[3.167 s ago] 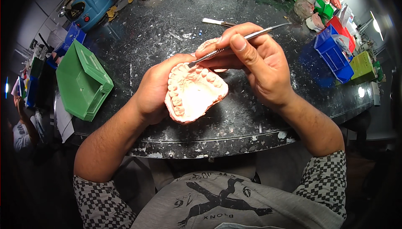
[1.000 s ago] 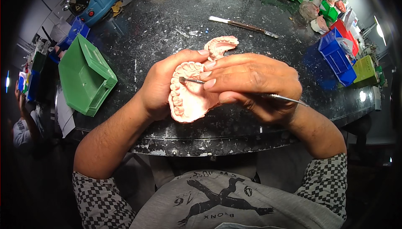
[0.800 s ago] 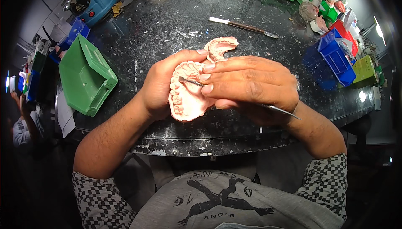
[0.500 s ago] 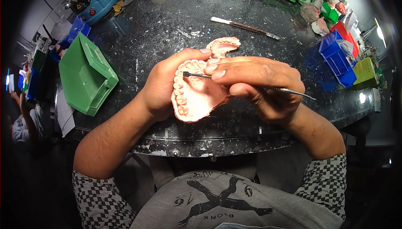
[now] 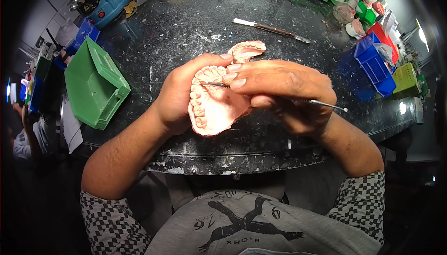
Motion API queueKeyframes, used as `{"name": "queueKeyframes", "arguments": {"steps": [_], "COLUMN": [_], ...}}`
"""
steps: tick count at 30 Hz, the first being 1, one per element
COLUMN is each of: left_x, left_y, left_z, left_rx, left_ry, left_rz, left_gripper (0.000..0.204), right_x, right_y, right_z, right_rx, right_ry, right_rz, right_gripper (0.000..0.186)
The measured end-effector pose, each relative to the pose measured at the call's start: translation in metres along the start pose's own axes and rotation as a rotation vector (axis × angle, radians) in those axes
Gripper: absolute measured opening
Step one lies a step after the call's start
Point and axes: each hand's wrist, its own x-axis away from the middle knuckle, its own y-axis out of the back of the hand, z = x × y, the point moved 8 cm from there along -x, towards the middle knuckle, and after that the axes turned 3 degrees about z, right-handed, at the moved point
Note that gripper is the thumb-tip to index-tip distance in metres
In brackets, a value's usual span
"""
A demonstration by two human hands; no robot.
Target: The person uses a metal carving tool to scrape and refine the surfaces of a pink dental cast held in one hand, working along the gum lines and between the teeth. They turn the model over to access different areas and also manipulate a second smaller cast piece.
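A pale pink dental cast [image 5: 214,113] with a curved row of teeth is held in my left hand [image 5: 179,89], which grips its left side, thumb along the upper edge. My right hand [image 5: 291,89] pinches a thin metal carving instrument [image 5: 321,104]. Its narrow tip reaches over the inner side of the cast's front teeth; I cannot tell whether it touches. The other end sticks out to the right past my palm. Just beyond my hands a second, smaller dental cast [image 5: 247,50] with teeth lies on the black bench, its near part hidden by my fingers.
A knife [image 5: 274,31] with a brown handle lies farther back on the worktop [image 5: 186,36]. At left stands a green bin [image 5: 95,87], with a blue machine [image 5: 104,3] behind it. Blue bins [image 5: 375,64] and a yellow-green box [image 5: 404,81] line the right side. Another person sits far left.
The instrument has turned in my right fingers, so its flat tip now shows as a thin edge. The cast and both hands have shifted slightly left.
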Motion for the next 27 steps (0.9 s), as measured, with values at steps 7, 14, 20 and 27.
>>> {"name": "queueKeyframes", "arguments": {"steps": [7, 14, 20, 27], "left_x": [0.0, 0.001, 0.001, 0.0], "left_y": [0.002, 0.0, -0.004, -0.005], "left_z": [0.002, -0.002, -0.004, 0.0], "left_rx": [0.032, 0.0, -0.001, 0.052], "left_ry": [0.007, -0.024, -0.03, 0.004], "left_rz": [0.028, 0.019, 0.05, 0.094], "left_gripper": [0.047, 0.044, 0.044, 0.044], "right_x": [-0.001, 0.006, 0.005, 0.001], "right_y": [0.0, -0.001, 0.004, 0.003], "right_z": [0.0, -0.013, -0.014, -0.007], "right_rx": [0.007, -0.142, -0.203, -0.1], "right_ry": [0.007, -0.081, -0.139, -0.07], "right_rz": [0.02, -0.013, -0.037, -0.002], "right_gripper": [0.022, 0.022, 0.021, 0.018]}}
